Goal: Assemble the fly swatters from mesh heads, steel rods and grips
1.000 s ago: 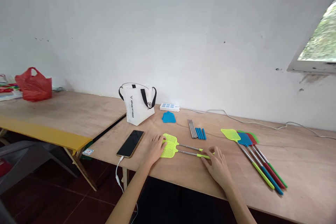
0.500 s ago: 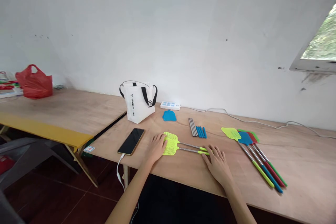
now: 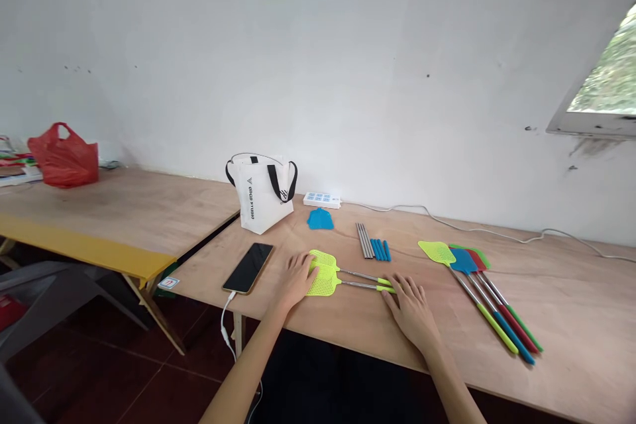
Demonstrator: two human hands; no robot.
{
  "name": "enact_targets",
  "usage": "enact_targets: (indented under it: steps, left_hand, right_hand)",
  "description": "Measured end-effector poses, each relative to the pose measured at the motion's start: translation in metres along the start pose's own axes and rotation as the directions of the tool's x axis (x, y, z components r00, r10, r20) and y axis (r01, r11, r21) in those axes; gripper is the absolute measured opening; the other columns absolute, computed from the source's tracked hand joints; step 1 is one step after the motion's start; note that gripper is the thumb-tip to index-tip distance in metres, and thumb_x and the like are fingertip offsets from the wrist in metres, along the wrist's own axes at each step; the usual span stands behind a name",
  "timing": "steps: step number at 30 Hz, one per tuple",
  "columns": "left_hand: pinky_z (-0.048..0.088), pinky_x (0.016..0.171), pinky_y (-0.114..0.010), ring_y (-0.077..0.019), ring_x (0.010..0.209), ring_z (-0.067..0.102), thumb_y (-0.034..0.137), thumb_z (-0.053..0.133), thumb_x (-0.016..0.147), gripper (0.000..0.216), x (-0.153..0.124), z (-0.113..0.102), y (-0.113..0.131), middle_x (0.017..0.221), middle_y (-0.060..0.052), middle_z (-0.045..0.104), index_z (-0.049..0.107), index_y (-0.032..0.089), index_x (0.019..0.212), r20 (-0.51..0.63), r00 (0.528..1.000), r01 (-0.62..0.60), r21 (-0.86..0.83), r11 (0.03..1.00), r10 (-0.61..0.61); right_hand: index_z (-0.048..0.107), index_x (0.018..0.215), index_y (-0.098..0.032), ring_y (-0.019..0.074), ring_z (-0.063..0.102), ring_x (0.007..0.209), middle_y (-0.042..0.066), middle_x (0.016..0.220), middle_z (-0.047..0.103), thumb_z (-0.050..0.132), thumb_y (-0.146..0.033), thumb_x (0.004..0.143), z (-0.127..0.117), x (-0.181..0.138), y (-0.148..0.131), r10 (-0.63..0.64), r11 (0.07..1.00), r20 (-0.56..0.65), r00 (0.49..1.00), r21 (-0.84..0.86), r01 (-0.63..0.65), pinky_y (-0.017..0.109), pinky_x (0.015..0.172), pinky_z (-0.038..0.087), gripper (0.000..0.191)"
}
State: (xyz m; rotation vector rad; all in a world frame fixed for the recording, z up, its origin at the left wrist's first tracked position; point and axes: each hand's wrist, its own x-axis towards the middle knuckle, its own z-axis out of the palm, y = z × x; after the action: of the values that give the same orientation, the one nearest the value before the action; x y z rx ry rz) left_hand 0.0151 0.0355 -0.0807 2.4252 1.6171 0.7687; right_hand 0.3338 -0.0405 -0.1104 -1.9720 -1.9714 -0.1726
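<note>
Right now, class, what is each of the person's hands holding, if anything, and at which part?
Nothing is lifted. The left hand rests on the mesh heads of two yellow-green fly swatters; the right hand touches their handle ends.

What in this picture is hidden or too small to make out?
Head view, the only one:
- Green handle ends of the two yellow fly swatters: covered by the right hand.
- White tote bag: contents hidden by its walls, print too small.
- Phone: screen dark.
- Red plastic bag: contents hidden.
- Window: cut by the right edge.
</note>
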Motion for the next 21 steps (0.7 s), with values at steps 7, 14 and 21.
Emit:
enact_targets:
  steps: [7, 14, 21]
  left_hand:
    - [0.037, 0.110, -0.050, -0.0297, 0.126, 0.050, 0.037, 0.038, 0.103, 0.035, 0.0000, 0.0000, -0.0006, 0.139, -0.010, 0.055, 0.055, 0.024, 0.130, -0.007, 1.000, -0.012, -0.019, 1.000, 0.012]
    - [0.038, 0.108, -0.049, -0.0294, 0.124, 0.052, 0.036, 0.039, 0.102, 0.032, -0.0003, -0.0011, 0.0005, 0.137, -0.010, 0.057, 0.055, 0.024, 0.127, -0.013, 1.000, -0.012, -0.023, 1.000, 0.012]
    - [0.040, 0.107, -0.049, -0.0289, 0.123, 0.054, 0.035, 0.043, 0.101, 0.022, 0.0004, -0.0047, 0.0029, 0.128, -0.010, 0.060, 0.055, 0.021, 0.112, 0.007, 1.000, -0.004, -0.064, 0.998, 0.005]
  right_hand:
    - [0.055, 0.144, -0.028, 0.0320, 0.040, 0.142, 0.007, 0.149, 0.053, 0.032, -0.049, 0.102, 0.0026, -0.0004, 0.0010, -0.022, 1.000, -0.053, 0.998, 0.003, 0.022, 0.057, 0.114, 0.032, 0.052]
    - [0.056, 0.142, -0.028, 0.0318, 0.040, 0.141, 0.008, 0.148, 0.054, 0.030, -0.049, 0.102, 0.0030, -0.0006, 0.0012, -0.037, 0.999, -0.074, 0.997, 0.015, 0.038, 0.056, 0.114, 0.032, 0.051]
    - [0.059, 0.125, -0.023, 0.0314, 0.047, 0.134, 0.011, 0.133, 0.062, 0.029, -0.048, 0.103, 0.0005, -0.0009, 0.0012, -0.064, 0.994, -0.120, 0.991, 0.083, 0.075, 0.054, 0.110, 0.035, 0.045]
